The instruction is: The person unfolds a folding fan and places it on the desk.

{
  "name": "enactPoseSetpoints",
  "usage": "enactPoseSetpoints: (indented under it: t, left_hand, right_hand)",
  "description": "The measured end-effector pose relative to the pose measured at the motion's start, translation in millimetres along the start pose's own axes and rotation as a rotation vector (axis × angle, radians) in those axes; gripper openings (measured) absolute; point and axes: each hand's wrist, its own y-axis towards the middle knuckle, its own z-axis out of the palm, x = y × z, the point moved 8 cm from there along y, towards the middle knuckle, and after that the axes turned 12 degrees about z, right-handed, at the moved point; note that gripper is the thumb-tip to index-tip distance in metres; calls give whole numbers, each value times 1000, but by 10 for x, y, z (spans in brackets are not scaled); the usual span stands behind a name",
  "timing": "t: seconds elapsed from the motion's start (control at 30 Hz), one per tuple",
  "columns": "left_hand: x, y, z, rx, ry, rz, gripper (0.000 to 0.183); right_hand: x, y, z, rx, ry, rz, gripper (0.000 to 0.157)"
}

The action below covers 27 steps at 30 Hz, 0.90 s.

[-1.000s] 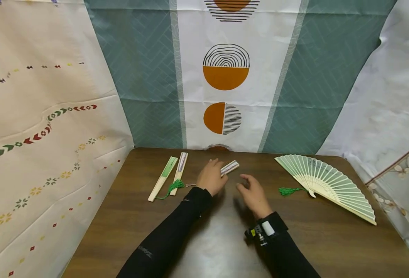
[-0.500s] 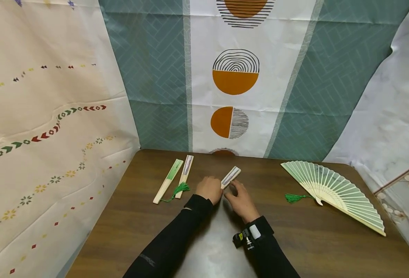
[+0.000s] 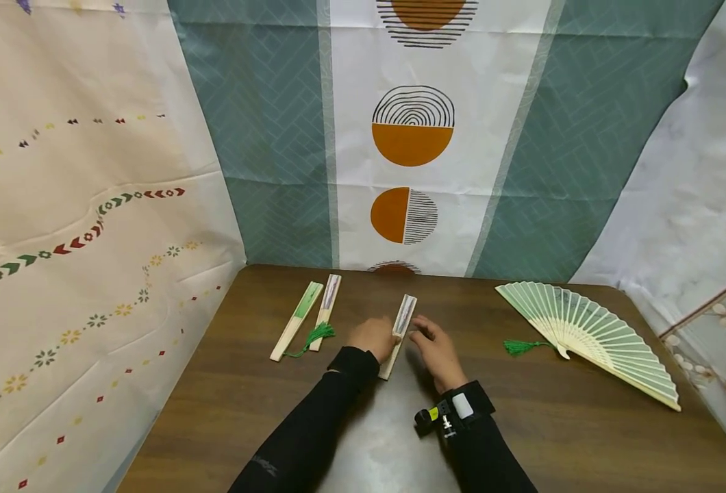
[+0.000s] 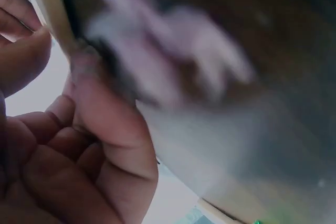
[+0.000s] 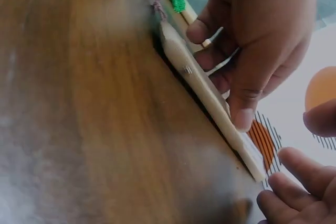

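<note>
My left hand (image 3: 372, 339) pinches a folded hand fan (image 3: 405, 313) near its middle, over the table's centre. Pale wooden ribs show along the fan, with a greyish patterned paper edge at its far part. A pinkish tassel (image 5: 156, 1) hangs at its pivot end in the right wrist view, and looks blurred in the left wrist view. To the fan's right, my right hand (image 3: 439, 352) hovers close by with fingers loosely bent and nothing in them. In the right wrist view its fingertips (image 5: 291, 198) are beside the fan's far end, apart from it.
Left of the hands lie a folded green fan (image 3: 297, 322) with a green tassel (image 3: 320, 333) and another folded fan (image 3: 329, 296) with a patterned edge. At the right, a pale green fan (image 3: 591, 335) lies spread. Cloth hangs behind the brown table (image 3: 215, 397).
The folded fan has turned from slanting rightward to pointing nearly away from me, and more of it shows. My right hand came in toward it, then drew slightly back to the right.
</note>
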Motion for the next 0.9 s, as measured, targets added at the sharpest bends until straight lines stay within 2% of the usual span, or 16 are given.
enactPoseSetpoints:
  t: [0.13,0.23,0.37,0.5,0.67,0.77,0.9]
  left_hand:
    - [-18,48,107,51,-4,10,28]
    - [-65,89,121,35,-15,-6,32]
    - [-124,179,104,-2,-17,-50,42]
    - [-133,266,102,17,3,-80,35]
    - [-62,277,101,52,-7,-93,19]
    - [-8,234,28,-12,-41,-82,25]
    - [-18,70,-182,-128,-219,-50,30]
  right_hand:
    - [-61,-42,10,-12,12,3,45]
    - [-89,-41,8,-5,1,12,46]
    - [-127,22,-2,-3,-2,-33,47]
    - [-172,60,-17,-29,20,-70,46]
    - [-133,27,-25,-35,90,22,49]
    - [-60,7,-53,-52,139,52,49]
    - [14,-20,-117,-80,167,59,45]
